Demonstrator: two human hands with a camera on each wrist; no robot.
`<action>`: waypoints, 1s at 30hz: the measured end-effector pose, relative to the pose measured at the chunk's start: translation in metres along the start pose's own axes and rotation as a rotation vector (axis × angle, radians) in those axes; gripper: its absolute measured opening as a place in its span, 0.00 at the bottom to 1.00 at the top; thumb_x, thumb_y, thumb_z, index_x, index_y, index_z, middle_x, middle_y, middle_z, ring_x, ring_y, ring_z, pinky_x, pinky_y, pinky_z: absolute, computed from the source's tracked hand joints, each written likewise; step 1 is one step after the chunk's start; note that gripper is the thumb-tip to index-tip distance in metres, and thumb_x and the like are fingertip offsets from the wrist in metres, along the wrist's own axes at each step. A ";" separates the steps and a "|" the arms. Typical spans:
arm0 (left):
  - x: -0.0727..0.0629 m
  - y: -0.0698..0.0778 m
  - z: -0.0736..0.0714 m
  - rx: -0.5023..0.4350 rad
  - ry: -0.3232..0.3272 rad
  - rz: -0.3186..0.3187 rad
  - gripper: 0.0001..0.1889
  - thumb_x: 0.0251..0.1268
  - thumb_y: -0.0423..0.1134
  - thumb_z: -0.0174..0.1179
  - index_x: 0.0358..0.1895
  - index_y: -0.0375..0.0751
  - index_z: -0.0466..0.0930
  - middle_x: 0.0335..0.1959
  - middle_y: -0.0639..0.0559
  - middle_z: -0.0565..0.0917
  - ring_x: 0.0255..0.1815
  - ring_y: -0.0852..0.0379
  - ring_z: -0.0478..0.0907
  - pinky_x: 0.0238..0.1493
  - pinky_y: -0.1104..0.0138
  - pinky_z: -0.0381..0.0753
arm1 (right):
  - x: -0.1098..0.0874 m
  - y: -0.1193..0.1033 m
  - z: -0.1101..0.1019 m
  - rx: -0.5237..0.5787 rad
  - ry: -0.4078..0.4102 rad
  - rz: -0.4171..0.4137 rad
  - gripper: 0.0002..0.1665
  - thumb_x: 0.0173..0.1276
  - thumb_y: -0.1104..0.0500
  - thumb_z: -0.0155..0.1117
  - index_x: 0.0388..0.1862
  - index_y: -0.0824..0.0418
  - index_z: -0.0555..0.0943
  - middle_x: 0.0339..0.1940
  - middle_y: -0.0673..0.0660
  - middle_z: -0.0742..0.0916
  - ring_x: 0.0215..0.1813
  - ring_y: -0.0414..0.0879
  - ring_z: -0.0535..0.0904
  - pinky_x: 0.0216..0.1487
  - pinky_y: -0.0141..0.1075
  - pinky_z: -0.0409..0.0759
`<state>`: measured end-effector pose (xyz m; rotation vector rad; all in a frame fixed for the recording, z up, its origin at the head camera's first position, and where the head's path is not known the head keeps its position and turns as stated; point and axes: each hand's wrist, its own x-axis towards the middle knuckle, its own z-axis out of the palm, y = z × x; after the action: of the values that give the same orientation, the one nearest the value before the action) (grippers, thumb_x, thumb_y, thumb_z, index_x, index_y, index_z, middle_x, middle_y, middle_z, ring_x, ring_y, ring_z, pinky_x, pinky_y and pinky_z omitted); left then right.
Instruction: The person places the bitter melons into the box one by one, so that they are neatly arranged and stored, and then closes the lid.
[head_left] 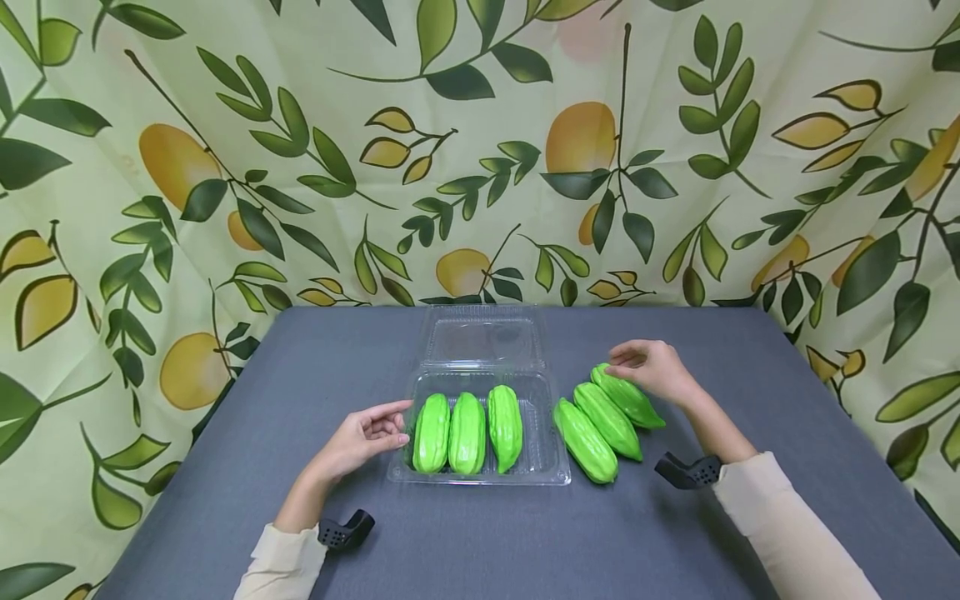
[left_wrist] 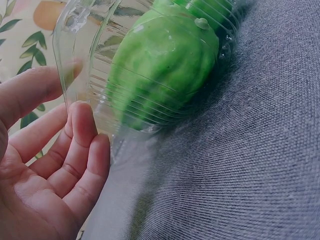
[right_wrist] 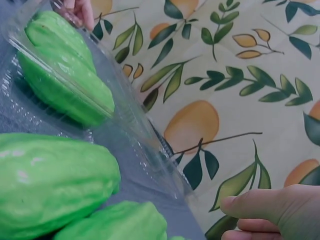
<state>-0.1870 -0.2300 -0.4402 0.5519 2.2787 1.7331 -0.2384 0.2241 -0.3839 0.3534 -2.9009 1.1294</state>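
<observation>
Head: fruit [head_left: 632, 400] beneath right grip [head_left: 649, 367]

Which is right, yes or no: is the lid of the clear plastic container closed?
No, the lid lies open behind the base, so three ridged green fruits inside are uncovered.

Left hand [head_left: 371, 432], fingers partly curled, faces inward; right hand [head_left: 651, 367] hangs palm-down, fingers bent.

A clear plastic container [head_left: 538, 433] stands open, lid [head_left: 483, 340] folded back. Inside, three ribbed, glossy green fruits [head_left: 467, 433] lie side by side (the rightmost slightly apart); three matching fruits [head_left: 607, 419] lie slanted, close together, just right of it.
</observation>
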 end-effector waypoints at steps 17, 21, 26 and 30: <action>0.000 0.002 0.000 0.008 0.002 0.002 0.30 0.61 0.29 0.63 0.65 0.21 0.66 0.40 0.48 0.76 0.36 0.72 0.75 0.39 0.79 0.79 | 0.010 0.020 -0.004 0.067 -0.048 0.127 0.28 0.65 0.54 0.66 0.55 0.75 0.77 0.48 0.71 0.85 0.39 0.38 0.81 0.39 0.29 0.80; 0.000 0.003 0.000 0.007 0.002 0.005 0.30 0.61 0.29 0.63 0.65 0.21 0.66 0.40 0.48 0.76 0.36 0.72 0.75 0.38 0.79 0.79 | 0.013 0.025 -0.003 0.076 -0.078 0.148 0.31 0.66 0.52 0.65 0.57 0.75 0.76 0.50 0.71 0.84 0.42 0.42 0.82 0.43 0.36 0.82; -0.001 0.003 0.000 0.003 0.002 0.008 0.30 0.60 0.29 0.63 0.64 0.21 0.66 0.39 0.50 0.75 0.36 0.73 0.75 0.38 0.79 0.79 | 0.015 0.032 0.001 0.104 -0.146 0.172 0.34 0.67 0.51 0.64 0.60 0.77 0.73 0.53 0.73 0.82 0.45 0.49 0.83 0.47 0.42 0.84; 0.000 0.003 0.000 -0.001 0.003 0.006 0.30 0.60 0.29 0.63 0.64 0.21 0.66 0.39 0.52 0.76 0.36 0.73 0.75 0.38 0.79 0.78 | 0.015 0.035 0.004 0.098 -0.181 0.180 0.34 0.67 0.51 0.64 0.60 0.77 0.72 0.54 0.74 0.81 0.49 0.54 0.81 0.47 0.40 0.83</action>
<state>-0.1863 -0.2295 -0.4376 0.5573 2.2801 1.7388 -0.2600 0.2432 -0.4085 0.2088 -3.0940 1.3344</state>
